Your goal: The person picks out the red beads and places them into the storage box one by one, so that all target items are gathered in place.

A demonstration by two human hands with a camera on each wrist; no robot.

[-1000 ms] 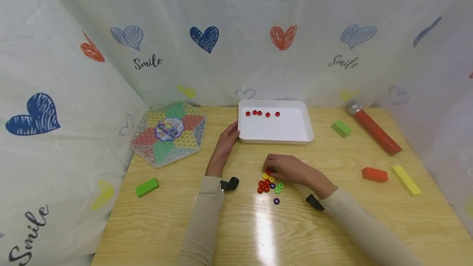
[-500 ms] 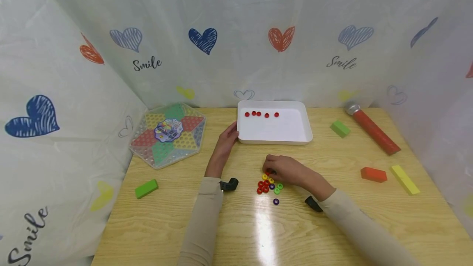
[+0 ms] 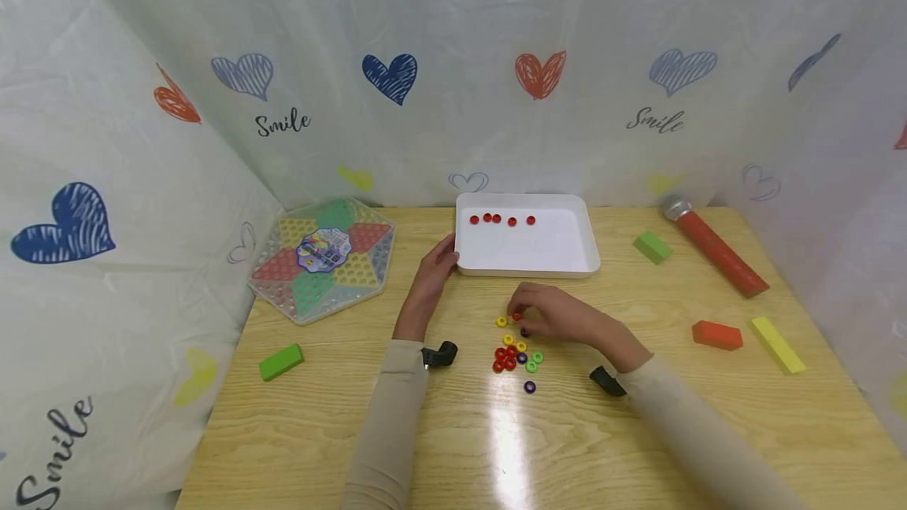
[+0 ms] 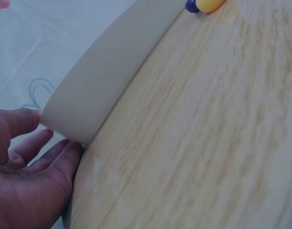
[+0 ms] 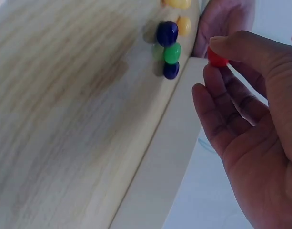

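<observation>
Right hand: the right hand is above the worktop, just in front of the tray; thumb and fingers are clamped on a red bead, the remaining fingers loosely bent.
Held red bead: the red bead sits between thumb and fingertips, apart from the tray, on its near side.
Left hand: the left hand is at the near left corner of the white tray, fingers nearly straight against the outer wall and thumb at the rim.
Row in tray: five red beads lie in an uneven row along the far side, two of them side by side.
Loose beads: a yellow bead and a purple bead lie close to the right hand; nearer the person are two more yellow, four red bunched together, two green and two purple, one purple set apart.
Game board: a hexagonal board with coloured triangles, left of the tray.
Blocks: a green block at left; another green, a red block and a yellow block at right.
Red stick: a red stick with a silvery end lies slantwise at far right.
Backdrop: a white sheet printed with hearts and "Smile".
</observation>
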